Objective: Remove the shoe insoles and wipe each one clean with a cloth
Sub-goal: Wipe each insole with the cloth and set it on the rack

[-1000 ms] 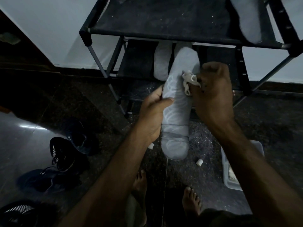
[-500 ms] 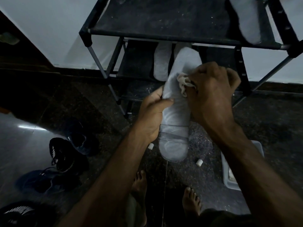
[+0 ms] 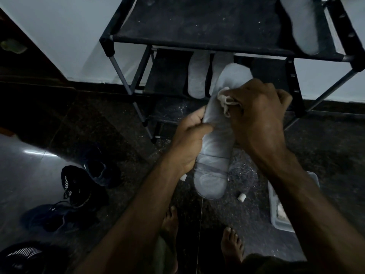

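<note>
A pale grey insole (image 3: 216, 147) is held upright in front of me, toe end up. My left hand (image 3: 190, 139) grips its left edge at mid-length, thumb across the face. My right hand (image 3: 258, 115) clutches a small bunched whitish cloth (image 3: 226, 99) and presses it against the insole's upper part. Two more insoles (image 3: 197, 76) lie on the lower shelf of a black shoe rack (image 3: 197, 28). Another insole (image 3: 302, 24) rests on the top shelf at the right.
Several dark shoes (image 3: 79, 184) sit on the glossy floor at the left. A pale plastic tub (image 3: 280, 210) stands on the floor under my right forearm. Two small white caps (image 3: 241, 197) lie on the dark speckled floor. My bare feet (image 3: 231, 244) are below.
My right hand with the cloth has slid up and leftward along the insole's upper part. The insole has tilted slightly and my left hand keeps its grip.
</note>
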The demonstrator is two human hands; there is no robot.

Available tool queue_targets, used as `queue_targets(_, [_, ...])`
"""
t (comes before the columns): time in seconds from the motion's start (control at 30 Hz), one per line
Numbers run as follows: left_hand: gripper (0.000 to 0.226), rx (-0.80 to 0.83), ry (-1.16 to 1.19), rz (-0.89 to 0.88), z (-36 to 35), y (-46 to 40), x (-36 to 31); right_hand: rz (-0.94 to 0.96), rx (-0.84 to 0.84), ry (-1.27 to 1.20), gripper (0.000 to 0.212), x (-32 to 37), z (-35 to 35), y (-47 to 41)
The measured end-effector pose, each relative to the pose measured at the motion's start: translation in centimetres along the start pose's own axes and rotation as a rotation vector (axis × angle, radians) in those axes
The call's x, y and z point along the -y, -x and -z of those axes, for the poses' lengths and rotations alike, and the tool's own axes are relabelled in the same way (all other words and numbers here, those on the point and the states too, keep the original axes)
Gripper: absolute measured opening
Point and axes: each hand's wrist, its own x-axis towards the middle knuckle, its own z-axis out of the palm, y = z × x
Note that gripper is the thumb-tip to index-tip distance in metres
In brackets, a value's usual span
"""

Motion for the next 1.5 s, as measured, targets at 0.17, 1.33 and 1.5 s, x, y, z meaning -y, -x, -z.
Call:
queue_targets(0.17, [0.04,0.008,0.003,-0.026,0.3,-0.1,0.0,0.148,0.04,-0.052,0.02,0.8,-0.1,0.4])
queue_targets(1.33, [0.053,0.099,0.038,-0.052,-0.1,-0.4,0.8,-0.043,-0.048,-0.007,0.022,-0.7,-0.2,-0.4])
queue_targets(1.5, [0.057,0.083,0.043,-0.066,0.2,-0.5,0.7,0.065,0.088,-0.18,0.027,0.4,-0.1,0.0])
